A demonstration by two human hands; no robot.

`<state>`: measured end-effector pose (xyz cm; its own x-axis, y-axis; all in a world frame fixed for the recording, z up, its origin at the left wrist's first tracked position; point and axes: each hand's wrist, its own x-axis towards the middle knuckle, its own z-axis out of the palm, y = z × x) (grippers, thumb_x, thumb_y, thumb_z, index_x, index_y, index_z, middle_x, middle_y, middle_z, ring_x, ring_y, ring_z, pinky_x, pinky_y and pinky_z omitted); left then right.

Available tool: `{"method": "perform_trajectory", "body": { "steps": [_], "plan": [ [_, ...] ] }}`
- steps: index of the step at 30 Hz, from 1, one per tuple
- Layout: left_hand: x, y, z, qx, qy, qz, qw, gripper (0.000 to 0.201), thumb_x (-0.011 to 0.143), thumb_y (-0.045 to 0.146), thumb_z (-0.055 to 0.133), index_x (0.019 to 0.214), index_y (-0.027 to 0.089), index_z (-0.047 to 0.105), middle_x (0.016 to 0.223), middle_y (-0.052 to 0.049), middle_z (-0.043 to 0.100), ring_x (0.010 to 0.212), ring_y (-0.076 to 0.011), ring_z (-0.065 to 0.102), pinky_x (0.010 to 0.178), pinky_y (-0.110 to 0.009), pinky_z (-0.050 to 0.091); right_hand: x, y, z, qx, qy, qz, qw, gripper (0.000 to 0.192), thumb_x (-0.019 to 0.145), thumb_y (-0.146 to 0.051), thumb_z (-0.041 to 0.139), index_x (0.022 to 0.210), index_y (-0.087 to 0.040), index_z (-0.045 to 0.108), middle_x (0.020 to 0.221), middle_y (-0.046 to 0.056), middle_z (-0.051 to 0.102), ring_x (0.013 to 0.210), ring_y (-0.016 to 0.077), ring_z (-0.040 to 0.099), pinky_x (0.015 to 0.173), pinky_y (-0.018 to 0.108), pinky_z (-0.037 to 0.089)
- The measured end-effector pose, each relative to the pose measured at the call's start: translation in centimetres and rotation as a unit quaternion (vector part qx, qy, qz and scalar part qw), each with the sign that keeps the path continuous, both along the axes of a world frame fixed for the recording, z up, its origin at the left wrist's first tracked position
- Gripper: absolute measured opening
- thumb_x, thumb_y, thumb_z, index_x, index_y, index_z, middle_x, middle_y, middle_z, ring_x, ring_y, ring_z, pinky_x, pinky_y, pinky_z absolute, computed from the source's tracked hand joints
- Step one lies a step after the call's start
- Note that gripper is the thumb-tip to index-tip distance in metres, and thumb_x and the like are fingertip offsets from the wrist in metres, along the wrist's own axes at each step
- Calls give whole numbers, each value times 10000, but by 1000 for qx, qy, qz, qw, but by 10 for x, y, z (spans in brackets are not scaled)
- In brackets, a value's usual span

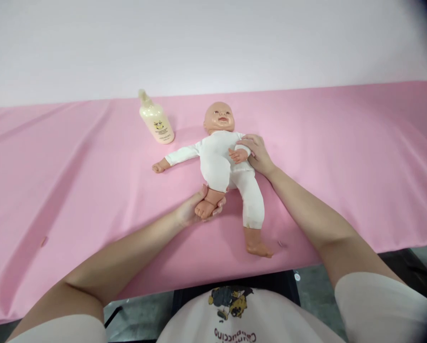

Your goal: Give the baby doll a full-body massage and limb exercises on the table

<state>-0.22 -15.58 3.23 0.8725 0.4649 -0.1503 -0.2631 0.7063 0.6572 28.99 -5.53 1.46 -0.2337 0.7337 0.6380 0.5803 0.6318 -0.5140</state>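
A baby doll (218,150) with a bare head and a white cloth body lies on its back on the pink tablecloth (334,157). My left hand (193,205) is wrapped round the ankle of the doll's leg on the left, and that leg is bent up toward its belly. My right hand (258,152) holds the doll's arm on the right against its side, fingers over the upper arm; the thumb is hidden. The doll's other leg stretches toward the table's near edge, and its other arm lies out to the left.
A cream pump bottle (158,124) with a printed label stands beyond the doll's outstretched arm. A small pinkish-brown bit (44,241) lies on the cloth far left, and another tiny mark (281,243) is near the doll's foot. A white surface (213,47) rises behind.
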Motion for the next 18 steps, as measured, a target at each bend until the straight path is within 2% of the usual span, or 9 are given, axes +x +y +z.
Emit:
{"method": "perform_trajectory", "body": {
  "steps": [3,5,6,8,10,11,13,15,18],
  "plan": [
    [2,-3,0,8,-8,1,1000,605,884,646,538,1231,151,567,839,-25,532,592,-96,462,411,-196,300,-2,-2,4,1,-28,-5,1000,341,952,-467,487,1187,-295,666,1262,101,562,1252,323,481,1116,567,327],
    [2,-5,1,22,-9,-25,999,621,849,646,596,1234,160,566,857,-29,559,641,-111,532,486,-204,383,-2,-2,4,4,-18,0,1000,364,944,-502,496,1190,-291,662,1247,103,574,1241,321,492,1117,564,328],
    [1,-6,2,30,-7,-56,998,627,834,634,628,1250,170,558,879,-35,575,685,-131,575,544,-224,430,-2,-1,2,5,-2,4,1000,390,935,-531,502,1199,-286,652,1240,104,586,1233,318,502,1119,559,332],
    [-1,-8,5,52,2,-158,986,651,798,586,701,1288,189,536,950,-57,604,784,-186,640,648,-287,488,0,2,-2,-2,55,5,998,454,914,-586,516,1225,-272,620,1246,104,603,1232,307,519,1130,539,342],
    [-3,-7,9,74,19,-276,958,714,739,520,782,1323,208,514,1018,-82,617,850,-237,667,687,-339,502,2,7,-8,-34,136,-7,990,502,891,-619,536,1231,-254,590,1266,103,611,1238,291,533,1135,511,363],
    [-5,-7,10,81,27,-320,944,761,699,495,819,1334,215,507,1031,-88,621,859,-253,674,688,-354,503,4,11,-11,-58,177,-15,982,511,879,-626,550,1218,-245,584,1265,103,618,1232,283,545,1131,499,379],
    [-7,-4,11,84,33,-370,925,867,601,466,879,1343,224,500,1001,-88,633,850,-279,682,670,-377,508,9,20,-18,-111,253,-32,961,504,853,-626,580,1163,-228,583,1216,100,645,1176,268,586,1100,488,424],
    [-8,-1,11,68,31,-392,917,924,522,463,907,1324,230,513,924,-76,642,820,-297,686,634,-386,511,14,28,-26,-146,321,-47,935,472,840,-599,597,1113,-215,574,1150,94,667,1094,253,625,1051,480,473],
    [-9,1,9,42,17,-418,907,871,492,463,916,1253,250,551,824,-60,649,737,-285,677,569,-368,495,19,36,-33,-184,381,-52,905,415,853,-551,569,1092,-213,555,1084,80,678,1020,241,652,969,461,531]
  ]
}}
